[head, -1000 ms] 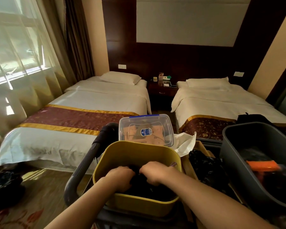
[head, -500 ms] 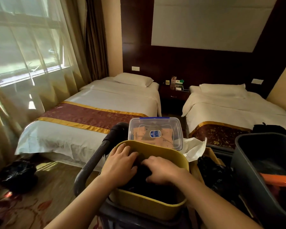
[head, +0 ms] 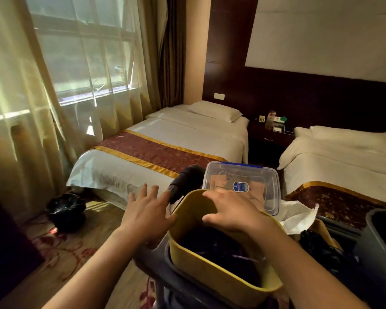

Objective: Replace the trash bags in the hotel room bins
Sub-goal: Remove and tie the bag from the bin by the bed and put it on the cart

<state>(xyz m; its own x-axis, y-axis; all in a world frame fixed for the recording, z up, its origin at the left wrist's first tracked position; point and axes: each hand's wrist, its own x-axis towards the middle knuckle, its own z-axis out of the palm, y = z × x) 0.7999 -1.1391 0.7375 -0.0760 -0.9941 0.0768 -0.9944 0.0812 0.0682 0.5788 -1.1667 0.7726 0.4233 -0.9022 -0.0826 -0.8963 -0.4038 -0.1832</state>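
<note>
— Where's the left hand (head: 146, 214)?
— Just left of the yellow bin (head: 210, 278), fingers spread, holding nothing.
— And the right hand (head: 234, 211)?
— Over the yellow bin's far rim, fingers relaxed, gripping nothing.
— Where are the trash bags (head: 221, 248)?
— Black, lying inside the yellow bin. Well to its left, on the floor, a round bin (head: 66, 211) is lined with black plastic. A clear lidded box (head: 243, 186) sits just behind the yellow bin.

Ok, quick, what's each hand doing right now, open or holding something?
Left hand: open, fingers spread, holding nothing.
Right hand: open, palm down over the yellow bin, holding nothing.
</note>
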